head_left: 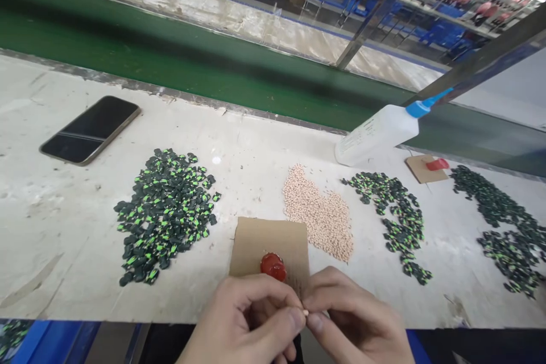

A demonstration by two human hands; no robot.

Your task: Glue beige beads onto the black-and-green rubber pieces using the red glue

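My left hand (247,321) and my right hand (354,321) meet at the near table edge, fingertips pinched together on a tiny pale bead (305,313). Just beyond them lies a brown cardboard piece (256,242) with a red cap (273,266) on it. A heap of pale beige beads (319,213) lies to the right of the cardboard. A pile of small black-and-green parts (164,210) lies to its left. More such parts (398,222) spread at the right.
A dark phone (90,129) lies at the far left. A white squeeze bottle (379,132) with a blue nozzle leans at the back right, near a second cardboard scrap (420,169) with a red piece. A green conveyor belt (170,57) runs behind the table.
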